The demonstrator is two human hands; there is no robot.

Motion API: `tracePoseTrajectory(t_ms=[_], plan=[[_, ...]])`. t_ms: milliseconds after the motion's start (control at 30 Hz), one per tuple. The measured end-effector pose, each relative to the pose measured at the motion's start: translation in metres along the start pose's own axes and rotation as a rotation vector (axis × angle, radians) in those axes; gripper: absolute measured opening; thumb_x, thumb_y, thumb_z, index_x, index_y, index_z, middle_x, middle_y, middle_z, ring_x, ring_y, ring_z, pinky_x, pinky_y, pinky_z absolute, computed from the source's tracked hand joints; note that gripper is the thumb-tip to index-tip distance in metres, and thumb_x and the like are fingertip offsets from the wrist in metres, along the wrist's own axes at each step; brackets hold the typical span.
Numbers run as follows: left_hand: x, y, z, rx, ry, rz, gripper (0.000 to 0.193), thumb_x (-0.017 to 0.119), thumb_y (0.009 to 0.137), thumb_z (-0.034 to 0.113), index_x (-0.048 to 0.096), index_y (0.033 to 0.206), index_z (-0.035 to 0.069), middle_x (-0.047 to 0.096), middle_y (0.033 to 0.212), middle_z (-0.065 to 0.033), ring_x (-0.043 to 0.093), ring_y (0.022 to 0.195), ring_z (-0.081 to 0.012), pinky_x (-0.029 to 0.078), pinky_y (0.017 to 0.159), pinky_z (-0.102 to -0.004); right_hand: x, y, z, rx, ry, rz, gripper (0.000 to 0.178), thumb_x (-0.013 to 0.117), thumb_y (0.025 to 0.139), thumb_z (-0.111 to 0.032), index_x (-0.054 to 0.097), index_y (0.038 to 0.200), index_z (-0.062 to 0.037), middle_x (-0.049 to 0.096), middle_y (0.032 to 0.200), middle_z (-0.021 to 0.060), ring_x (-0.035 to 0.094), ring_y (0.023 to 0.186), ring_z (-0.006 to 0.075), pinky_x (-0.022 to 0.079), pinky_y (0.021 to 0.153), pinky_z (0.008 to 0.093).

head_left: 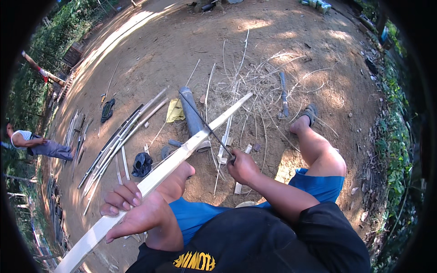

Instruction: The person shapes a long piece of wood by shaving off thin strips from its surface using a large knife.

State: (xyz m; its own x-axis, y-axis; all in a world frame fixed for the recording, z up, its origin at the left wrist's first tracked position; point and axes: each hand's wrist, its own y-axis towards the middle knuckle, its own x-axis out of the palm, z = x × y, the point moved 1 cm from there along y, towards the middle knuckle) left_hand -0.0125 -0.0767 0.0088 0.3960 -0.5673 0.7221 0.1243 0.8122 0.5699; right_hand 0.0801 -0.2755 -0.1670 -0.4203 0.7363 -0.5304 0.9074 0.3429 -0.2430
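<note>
Grips a long, flat, pale wooden strip (pixel 182 152) in the left hand (pixel 143 214), with fingers curled over it. Holds a narrow, dark, long-bladed knife (pixel 220 141) in the right hand (pixel 246 169), crossing the strip; cannot confirm contact from this angle. Shows on brown earth ground (pixel 173 50) a thick, dark grey cylinder (pixel 193 125) just beside a yellow sheet (pixel 175 110), with a crumpled black plastic bag (pixel 142 164) nearer. Includes, further left, long slender poles (pixel 119 136) and, beyond the strip's tip, a tangled heap of thin, pale strands (pixel 268 77).
</note>
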Motion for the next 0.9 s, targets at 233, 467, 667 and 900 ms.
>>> tracePoseTrajectory(t_ms=[233,467,667,900], plan=[[-0.004,-0.002,0.002,-0.03,-0.033,-0.041,0.066,0.05,0.081,0.079,0.044,0.077,0.013,0.033,0.064,0.0014,0.03,0.049,-0.0095,0.025,0.046,-0.0239,0.001,-0.005,-0.018,-0.151,-0.029,-0.072,0.028,0.06,0.081,-0.014,0.055,0.105,-0.0003,0.064,0.085,0.0276,0.063,0.087,0.0455,0.049,0.078,0.0518],[-0.004,-0.004,0.003,-0.036,-0.034,-0.154,0.062,0.051,0.085,0.074,0.043,0.082,0.013,0.034,0.066,0.0024,0.033,0.051,-0.0088,0.028,0.05,-0.0233,0.001,-0.005,-0.01,-0.128,-0.084,-0.094,0.026,0.064,0.084,-0.017,0.056,0.104,-0.003,0.065,0.084,0.0244,0.064,0.086,0.0448,0.049,0.075,0.053],[-0.004,-0.003,0.008,-0.037,-0.008,-0.05,0.064,0.056,0.081,0.075,0.044,0.077,0.012,0.033,0.065,0.0017,0.031,0.049,-0.0093,0.024,0.048,-0.0246,-0.005,-0.005,-0.024,-0.356,-0.11,-0.081,0.024,0.064,0.083,-0.015,0.055,0.103,-0.0047,0.065,0.085,0.0231,0.063,0.084,0.0439,0.05,0.075,0.0526],[-0.009,0.01,-0.001,-0.012,0.054,-0.04,0.064,0.054,0.082,0.075,0.043,0.077,0.012,0.033,0.065,0.0022,0.031,0.049,-0.009,0.026,0.049,-0.0245,-0.012,0.028,0.005,-0.058,-0.174,-0.076,0.021,0.06,0.085,-0.017,0.055,0.102,-0.0051,0.066,0.088,0.0237,0.064,0.087,0.0437,0.05,0.078,0.0532]])
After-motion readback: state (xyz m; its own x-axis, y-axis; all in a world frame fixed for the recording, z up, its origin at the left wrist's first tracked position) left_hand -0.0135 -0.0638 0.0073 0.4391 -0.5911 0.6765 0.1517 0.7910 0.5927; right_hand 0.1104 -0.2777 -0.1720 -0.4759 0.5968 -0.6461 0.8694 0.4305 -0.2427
